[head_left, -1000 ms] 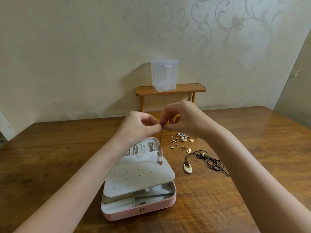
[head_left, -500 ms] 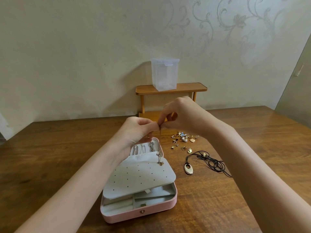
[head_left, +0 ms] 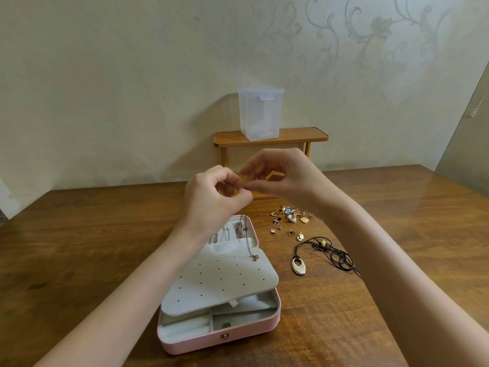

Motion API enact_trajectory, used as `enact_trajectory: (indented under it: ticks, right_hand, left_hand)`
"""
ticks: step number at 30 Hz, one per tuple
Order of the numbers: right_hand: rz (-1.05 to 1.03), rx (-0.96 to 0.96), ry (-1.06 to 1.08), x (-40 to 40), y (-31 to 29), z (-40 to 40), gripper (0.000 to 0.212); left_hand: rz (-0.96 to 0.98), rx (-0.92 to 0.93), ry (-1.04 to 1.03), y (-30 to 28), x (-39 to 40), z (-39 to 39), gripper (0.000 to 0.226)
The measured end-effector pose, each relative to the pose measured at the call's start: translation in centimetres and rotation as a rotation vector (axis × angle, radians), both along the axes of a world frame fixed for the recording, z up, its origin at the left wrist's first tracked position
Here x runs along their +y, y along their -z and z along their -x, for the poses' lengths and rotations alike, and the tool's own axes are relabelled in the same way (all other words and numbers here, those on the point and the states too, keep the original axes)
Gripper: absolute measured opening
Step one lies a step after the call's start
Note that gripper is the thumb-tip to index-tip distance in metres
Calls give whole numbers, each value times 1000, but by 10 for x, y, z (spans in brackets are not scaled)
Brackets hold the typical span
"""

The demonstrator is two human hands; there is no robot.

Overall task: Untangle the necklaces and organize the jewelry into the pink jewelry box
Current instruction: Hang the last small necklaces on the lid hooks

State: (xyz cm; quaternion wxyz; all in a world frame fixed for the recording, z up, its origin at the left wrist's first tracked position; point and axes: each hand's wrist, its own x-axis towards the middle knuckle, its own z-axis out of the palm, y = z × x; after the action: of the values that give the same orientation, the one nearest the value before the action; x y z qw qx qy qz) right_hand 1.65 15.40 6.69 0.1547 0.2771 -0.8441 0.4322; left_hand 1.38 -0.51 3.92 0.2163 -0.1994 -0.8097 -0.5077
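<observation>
The pink jewelry box [head_left: 219,340] stands open on the wooden table, its white perforated flap [head_left: 222,276] lying over the compartments. Above its far end, my left hand [head_left: 214,200] and my right hand [head_left: 280,176] meet fingertip to fingertip, both pinching the top of a thin chain necklace [head_left: 248,242]. The chain hangs down and its small gold pendant [head_left: 254,257] rests on the flap. Other chains hang in the lid [head_left: 238,229]. A black cord necklace [head_left: 328,250] with an oval pendant [head_left: 299,266] lies right of the box.
A scatter of small earrings and charms [head_left: 288,215] lies behind the cord necklace. A low wooden shelf [head_left: 270,136] against the wall carries a clear plastic container [head_left: 260,113]. The table edge runs along the wall at the back.
Both hands have stayed together above the box, rising slightly. My right hand's fingers have spread more while its thumb and forefinger keep pinching the chain.
</observation>
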Motion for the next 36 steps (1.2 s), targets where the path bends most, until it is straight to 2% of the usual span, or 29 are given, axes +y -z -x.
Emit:
enact_trajectory:
  ticks: [3, 8, 14, 16, 20, 22, 24, 28, 33, 36]
  right_hand:
    - [-42, -23, -13, -2, -1, 2, 21]
    - [-231, -38, -12, -7, -8, 3, 28]
    - [-210, -100, -28, -7, -7, 4, 30]
    - [-61, -178, -63, -5, -3, 3, 28]
    - [505, -426, -264, -2, 14, 2, 25]
    - [707, -523, -337, -2, 20, 3, 28]
    - [799, -580, -360, -2, 22, 3, 31]
    - [669, -541, -255, 2, 20, 4, 28]
    - [327, -410, -86, 2, 10, 3, 30]
    - [151, -349, -43, -1, 3, 3, 33]
  left_hand:
    - [106, 95, -26, 0, -1, 1, 7]
    - [376, 303, -99, -1, -4, 5, 26]
    - [397, 388, -86, 1, -4, 6, 22]
    - [299, 374, -48, 2, -3, 6, 21]
    - [25, 337, 6, 5, 2, 1, 14]
    - [-8, 355, 3, 7, 5, -1, 10]
    - [10, 363, -8, 7, 7, -2, 10]
    - [157, 384, -67, 2, 4, -2, 5]
    - [444, 468, -155, -2, 0, 0, 5]
    - [493, 459, -165, -2, -1, 2, 6]
